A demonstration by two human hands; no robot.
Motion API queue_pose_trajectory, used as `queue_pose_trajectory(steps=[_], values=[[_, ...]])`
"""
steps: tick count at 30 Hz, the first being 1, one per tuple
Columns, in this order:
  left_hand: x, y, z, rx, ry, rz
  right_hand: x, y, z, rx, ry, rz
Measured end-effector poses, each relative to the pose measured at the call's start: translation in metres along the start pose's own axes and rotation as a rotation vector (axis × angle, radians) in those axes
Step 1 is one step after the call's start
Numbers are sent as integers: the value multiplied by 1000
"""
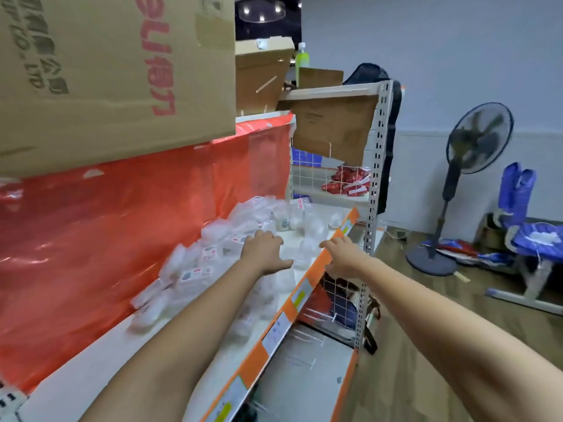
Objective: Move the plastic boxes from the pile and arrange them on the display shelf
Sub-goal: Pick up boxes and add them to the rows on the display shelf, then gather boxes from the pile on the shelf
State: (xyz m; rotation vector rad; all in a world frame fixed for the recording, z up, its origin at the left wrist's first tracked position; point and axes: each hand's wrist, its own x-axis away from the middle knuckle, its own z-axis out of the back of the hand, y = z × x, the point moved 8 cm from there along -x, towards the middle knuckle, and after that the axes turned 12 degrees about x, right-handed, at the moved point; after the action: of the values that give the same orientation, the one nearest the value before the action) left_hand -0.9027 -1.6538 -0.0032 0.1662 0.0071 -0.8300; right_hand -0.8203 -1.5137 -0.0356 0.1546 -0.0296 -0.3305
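Clear labelled plastic boxes (195, 263) heaped on shelf (91, 360); each hand's grip spread, left (265, 251), right (342, 254)

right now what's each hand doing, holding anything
left hand: open, palm down over the plastic boxes, holding nothing
right hand: open, fingers resting on the shelf edge, holding nothing

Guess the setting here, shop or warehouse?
Likely a small shop being stocked: a metal display shelf with an orange price-label strip, a pile of clear plastic boxes on it, and cardboard cartons stacked above.
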Motion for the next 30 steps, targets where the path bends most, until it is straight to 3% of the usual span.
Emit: queue_pose_trajectory(steps=[7,12,16,22,26,30], values=[[-112,-22,0,3,19,29,-96,58,4,-71,-4,-64],[-162,-35,-29,41,-43,77,-144,70,-26,-99,-79,-23],[-200,-49,-32,109,2,154,-192,82,-24,-158,-50,27],[-251,-61,-44,125,-27,244,-260,71,-18,-277,-77,305],[-272,-64,-54,98,-69,274,-283,53,-25,-198,-130,543],[-277,-65,-55,107,-26,288,-297,47,-24,-198,-127,629]])
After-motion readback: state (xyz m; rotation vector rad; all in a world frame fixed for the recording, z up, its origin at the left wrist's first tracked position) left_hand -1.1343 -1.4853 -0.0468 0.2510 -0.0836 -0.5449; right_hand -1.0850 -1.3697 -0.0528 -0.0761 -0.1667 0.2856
